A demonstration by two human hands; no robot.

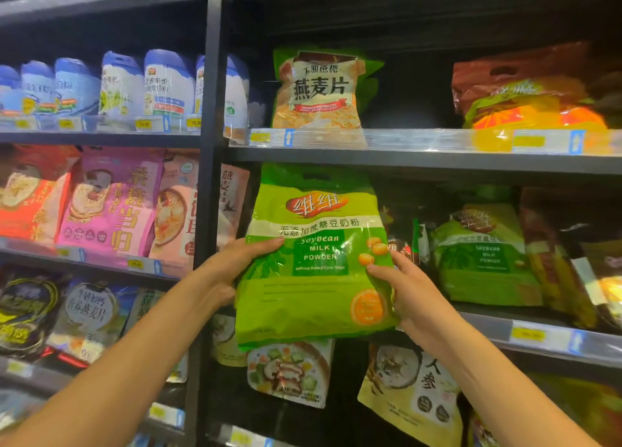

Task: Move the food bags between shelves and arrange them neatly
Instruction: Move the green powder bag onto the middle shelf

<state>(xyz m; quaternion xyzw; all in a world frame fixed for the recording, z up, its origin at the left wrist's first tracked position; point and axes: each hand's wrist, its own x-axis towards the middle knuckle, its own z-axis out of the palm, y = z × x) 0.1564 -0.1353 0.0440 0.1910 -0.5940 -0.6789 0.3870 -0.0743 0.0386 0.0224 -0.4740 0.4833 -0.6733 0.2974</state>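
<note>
I hold a green soybean milk powder bag [316, 254] upright in front of the middle shelf, its top just under the upper shelf edge [404, 159]. My left hand [232, 265] grips its left side with the thumb across the front. My right hand [404, 288] grips its right edge. A second green soybean bag [484, 254] leans on the middle shelf to the right. A green oat-flake bag [319, 90] stands on the upper shelf above.
A red-orange bag [531, 90] lies on the upper shelf at right, with a dark gap between it and the oat bag. Brown bags [555, 251] fill the middle shelf's right end. Blue-white pouches [165, 83] and pink bags [111, 201] fill the left unit beyond the black post [210, 143]. Cereal bags [292, 372] stand below.
</note>
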